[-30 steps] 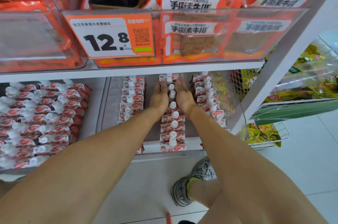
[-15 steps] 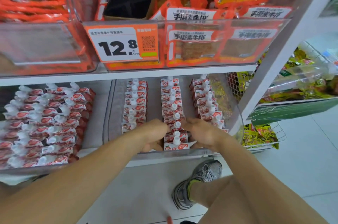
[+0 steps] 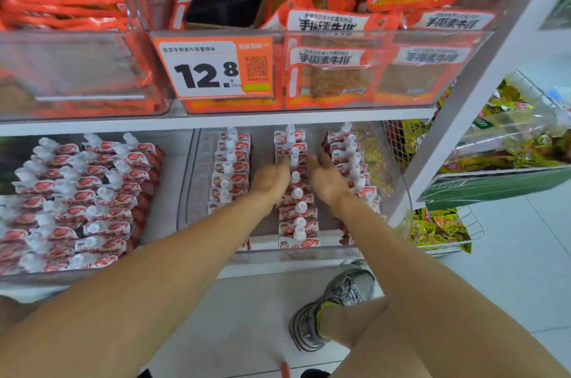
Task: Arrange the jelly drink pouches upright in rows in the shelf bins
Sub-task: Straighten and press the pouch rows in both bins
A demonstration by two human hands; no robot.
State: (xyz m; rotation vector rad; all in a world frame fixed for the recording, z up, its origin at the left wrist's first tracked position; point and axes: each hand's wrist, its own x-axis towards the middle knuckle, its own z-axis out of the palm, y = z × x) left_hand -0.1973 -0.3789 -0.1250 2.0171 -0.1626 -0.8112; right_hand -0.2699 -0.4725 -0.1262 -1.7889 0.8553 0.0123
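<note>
Red-and-white jelly drink pouches with white caps stand upright in three rows inside a clear shelf bin point(image 3: 398, 192). The middle row point(image 3: 298, 217) runs between my hands. My left hand point(image 3: 272, 177) lies along the row's left side and my right hand point(image 3: 327, 178) along its right side, fingers stretched toward the back; both are blurred. A left row point(image 3: 230, 174) and a right row point(image 3: 350, 158) stand on either side. A second bin at the left holds several packed rows of the same pouches point(image 3: 77, 201).
The shelf above carries orange snack packs and a 12.8 price tag point(image 3: 213, 69) close over my hands. A white shelf post point(image 3: 482, 84) rises at the right, with a wire basket of yellow packs point(image 3: 441, 229) beyond it. My shoe point(image 3: 333, 306) stands on the floor below.
Both hands moved from the front of the middle row back into the bin along its sides. The camera view shifted slightly.
</note>
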